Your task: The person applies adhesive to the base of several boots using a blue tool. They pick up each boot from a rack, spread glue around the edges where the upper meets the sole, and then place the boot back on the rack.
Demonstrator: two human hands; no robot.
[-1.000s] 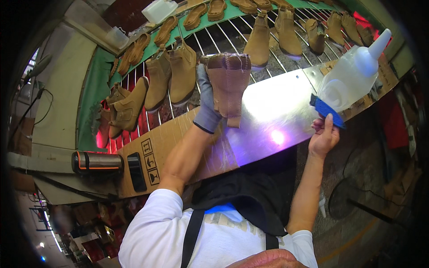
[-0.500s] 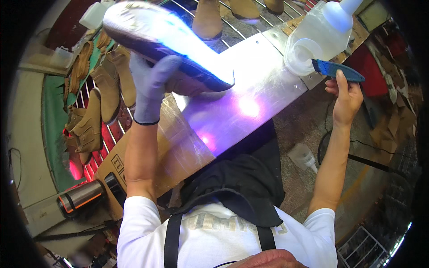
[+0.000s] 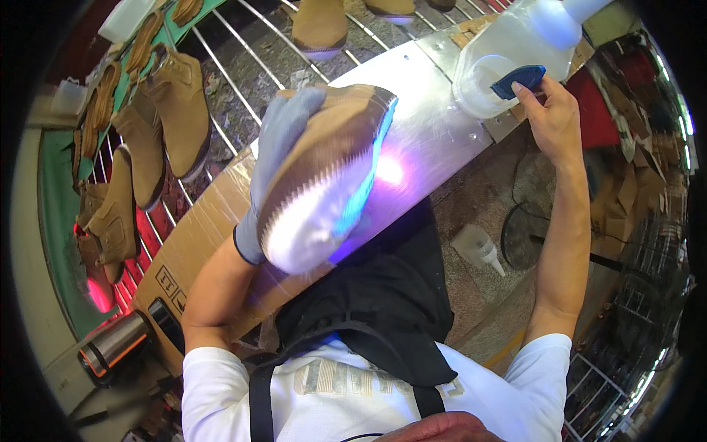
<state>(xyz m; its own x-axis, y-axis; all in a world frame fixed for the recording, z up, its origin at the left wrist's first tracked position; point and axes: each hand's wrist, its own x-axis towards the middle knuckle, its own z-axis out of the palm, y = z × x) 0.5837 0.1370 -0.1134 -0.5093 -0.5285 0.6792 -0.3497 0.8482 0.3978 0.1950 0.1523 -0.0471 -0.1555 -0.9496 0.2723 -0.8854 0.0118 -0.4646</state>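
My left hand (image 3: 277, 136), in a grey glove, is wrapped round a brown shoe (image 3: 313, 158) above the metal sheet. The shoe is tilted, its pale sole edge toward me and its far side lit bright blue-white; stitching shows along the join. My right hand (image 3: 554, 121), bare, pinches a dark blue brush (image 3: 521, 79). The brush is over the mouth of a translucent white cup (image 3: 479, 92), and its lower end is hard to make out there. Against the cup stands a translucent plastic bottle (image 3: 508, 44) with a spout.
Several tan boots (image 3: 177, 110) stand on a metal rack (image 3: 247, 62) at the left and far side. A metal sheet (image 3: 434, 125) and cardboard (image 3: 213, 214) lie before me. At lower left is a steel flask (image 3: 118, 346); a small squeeze bottle (image 3: 477, 247) is on the floor.
My left hand has turned the shoe over and brought it lower and nearer. My right hand has moved left, carrying the brush to the cup.
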